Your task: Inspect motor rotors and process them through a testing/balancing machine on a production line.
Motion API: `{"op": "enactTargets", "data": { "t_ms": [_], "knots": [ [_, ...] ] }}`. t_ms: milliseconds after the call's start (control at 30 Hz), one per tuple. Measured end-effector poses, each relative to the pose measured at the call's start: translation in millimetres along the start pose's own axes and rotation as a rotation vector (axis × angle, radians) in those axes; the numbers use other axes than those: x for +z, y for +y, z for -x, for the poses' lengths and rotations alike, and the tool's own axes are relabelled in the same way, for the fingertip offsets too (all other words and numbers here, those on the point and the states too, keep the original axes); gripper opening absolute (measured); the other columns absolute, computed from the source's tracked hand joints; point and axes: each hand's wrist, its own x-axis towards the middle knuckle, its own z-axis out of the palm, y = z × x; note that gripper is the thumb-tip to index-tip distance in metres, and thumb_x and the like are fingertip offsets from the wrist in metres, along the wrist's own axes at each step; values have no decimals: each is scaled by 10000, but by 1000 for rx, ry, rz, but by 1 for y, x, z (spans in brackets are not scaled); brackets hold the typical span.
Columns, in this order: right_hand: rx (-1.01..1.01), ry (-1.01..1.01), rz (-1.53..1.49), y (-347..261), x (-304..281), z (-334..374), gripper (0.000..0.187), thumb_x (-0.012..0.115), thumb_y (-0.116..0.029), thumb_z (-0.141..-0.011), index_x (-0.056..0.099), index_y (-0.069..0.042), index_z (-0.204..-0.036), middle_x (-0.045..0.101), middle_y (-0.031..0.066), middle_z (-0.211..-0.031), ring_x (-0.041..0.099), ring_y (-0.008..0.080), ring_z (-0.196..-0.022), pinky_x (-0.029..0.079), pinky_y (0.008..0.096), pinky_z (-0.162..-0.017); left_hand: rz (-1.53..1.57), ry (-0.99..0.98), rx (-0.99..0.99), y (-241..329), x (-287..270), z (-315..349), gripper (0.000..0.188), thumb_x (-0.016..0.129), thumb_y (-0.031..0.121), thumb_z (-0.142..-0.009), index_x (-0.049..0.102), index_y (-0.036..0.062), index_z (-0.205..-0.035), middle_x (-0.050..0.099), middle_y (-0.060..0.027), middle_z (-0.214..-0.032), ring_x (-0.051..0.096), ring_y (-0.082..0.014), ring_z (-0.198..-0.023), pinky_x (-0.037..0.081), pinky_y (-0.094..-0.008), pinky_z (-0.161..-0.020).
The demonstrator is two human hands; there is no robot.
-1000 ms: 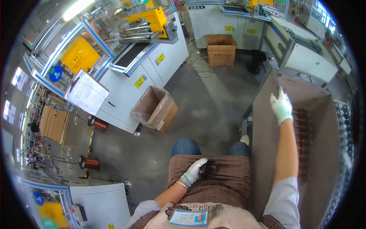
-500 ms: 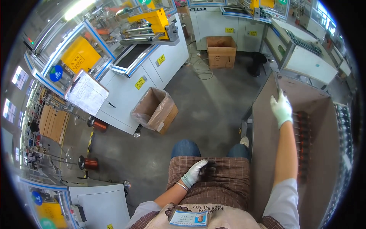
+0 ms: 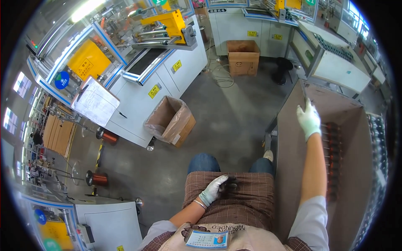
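My left hand (image 3: 215,189), in a whitish glove with dark fingertips, rests on the brown checked apron (image 3: 247,196) over my lap. Its fingers lie loosely stretched, and I see nothing held. On the right, my arm reaches out over a deep brown-walled bin (image 3: 290,146). At its far left corner is my right hand (image 3: 310,119), in a pale green-white glove, thumb and forefinger apart. No object shows in it; whether it touches the bin wall I cannot tell. Below that forearm, inside the bin, stands a row of dark and reddish parts (image 3: 333,154), partly hidden.
An open cardboard box (image 3: 184,129) lined with plastic stands left of centre by a white machine cabinet (image 3: 138,100). A second box (image 3: 243,62) and a black stool (image 3: 282,70) are farther off. A clipboard (image 3: 95,101) leans on the cabinet. Copper wire spools (image 3: 99,179) sit at left.
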Motion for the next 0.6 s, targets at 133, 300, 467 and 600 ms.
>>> {"op": "enactTargets", "data": {
  "t_ms": [133,300,467,600],
  "knots": [
    [-8,9,19,2,2,-2,587,520,-378,-905,386,-130,-1419,546,251,-1277,590,397,-1107,473,446,-943,-20,15,7,0,1,0,457,526,374,-966,545,31,-1266,636,-108,-1160,614,-238,-1009,491,-416,-902],
    [-2,3,7,0,-1,0,584,517,-379,-906,388,-130,-1418,543,254,-1281,588,397,-1110,472,444,-946,32,20,-68,3,3,4,454,523,373,-968,548,27,-1262,637,-112,-1159,615,-237,-1008,493,-411,-900],
    [32,-35,-56,-4,-6,2,606,531,-401,-900,411,-115,-1421,525,280,-1306,515,416,-1206,399,437,-1033,-9,10,-30,1,1,1,455,518,376,-969,549,31,-1265,637,-108,-1164,616,-239,-1005,493,-419,-896],
    [30,-31,-54,-5,-7,2,605,533,-402,-899,411,-121,-1421,524,282,-1308,510,418,-1213,397,435,-1036,-14,4,-21,1,-2,0,454,518,373,-968,548,35,-1269,638,-104,-1166,616,-240,-1005,495,-424,-890]
  ]
}}
